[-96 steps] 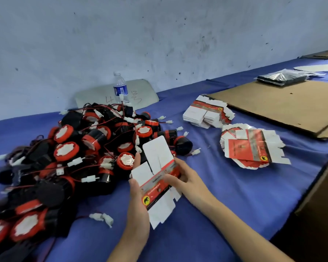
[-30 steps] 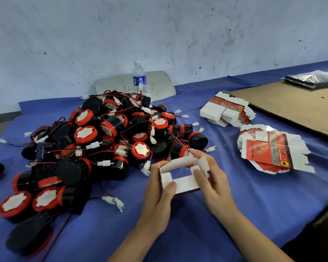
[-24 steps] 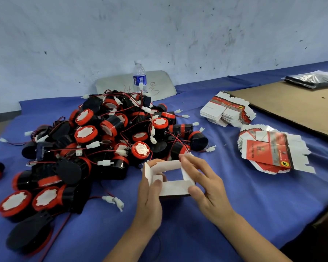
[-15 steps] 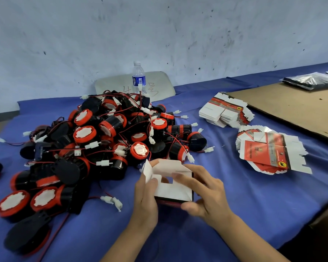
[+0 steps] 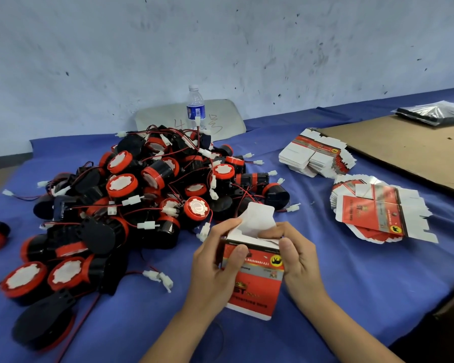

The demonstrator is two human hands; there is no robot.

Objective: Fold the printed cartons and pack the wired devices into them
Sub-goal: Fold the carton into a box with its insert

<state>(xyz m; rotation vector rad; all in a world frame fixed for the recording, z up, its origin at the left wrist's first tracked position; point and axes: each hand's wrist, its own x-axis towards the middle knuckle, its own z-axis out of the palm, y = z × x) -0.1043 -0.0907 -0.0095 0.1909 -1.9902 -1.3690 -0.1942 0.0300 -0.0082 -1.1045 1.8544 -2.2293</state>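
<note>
I logged the blue-covered table (image 5: 351, 284), a brown cardboard sheet (image 5: 404, 153) far right, the heap of wired devices (image 5: 147, 195) crowding just beyond the hands, flat cartons (image 5: 372, 213) stacked at right, the carton (image 5: 254, 281) front centre, white flap up, gripped by left hand (image 5: 215, 268) and right hand (image 5: 296, 255), and a water bottle (image 5: 195, 107) behind the heap.

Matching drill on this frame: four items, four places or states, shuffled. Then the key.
1 water bottle
2 red carton
3 wired devices
4 cardboard sheet

A gripped by left hand and right hand
B heaped in a tangle, left of centre
C standing upright at the back
D lying flat, far right

Pairs: 1-C, 2-A, 3-B, 4-D
</note>
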